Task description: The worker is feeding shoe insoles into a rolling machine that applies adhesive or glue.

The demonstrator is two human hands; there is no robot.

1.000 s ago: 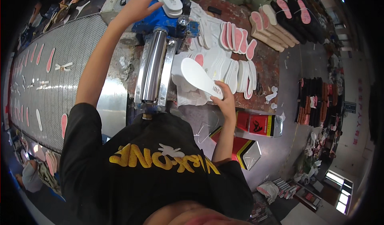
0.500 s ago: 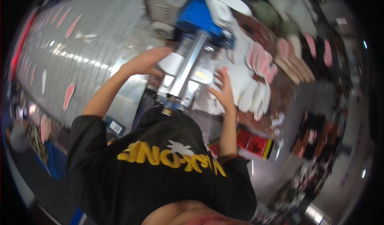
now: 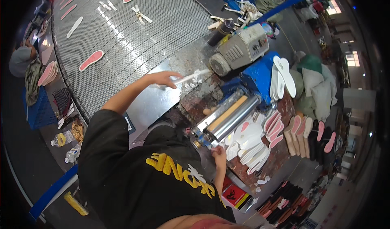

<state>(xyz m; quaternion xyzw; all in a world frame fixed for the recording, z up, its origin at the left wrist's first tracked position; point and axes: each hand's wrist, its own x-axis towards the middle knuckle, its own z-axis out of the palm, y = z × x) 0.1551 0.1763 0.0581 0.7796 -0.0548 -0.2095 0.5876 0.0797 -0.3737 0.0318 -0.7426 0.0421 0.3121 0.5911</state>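
Clearly, the broad grey metal-mesh belt (image 3: 162,33) lies left of the blue-housed metal roller machine (image 3: 235,118), perhaps that close so it can be reached without a step. The ribbed grey casing (image 3: 243,48) stands beside the machine's far end, apparently out of the arms' way. Right of the machine, the loose spread of flat white insoles (image 3: 248,137) overlaps, likely to save room and leave edges easy to catch. Just past it, the tighter row of pink-faced white insoles (image 3: 274,127) lies together, which seems to keep that kind apart. The neat white insole stack (image 3: 277,82) sits at the machine's blue housing, probably for handy reach.

Left of the machine, the left hand (image 3: 165,78) has thumb and fingers pinching 1 end of the thin white flat piece (image 3: 187,78), probably an insole seen edge-on; such a grip would leave most of it free. The right hand (image 3: 219,155) is at the machine's near end, fingers bunched together; I cannot tell whether they pinch anything.
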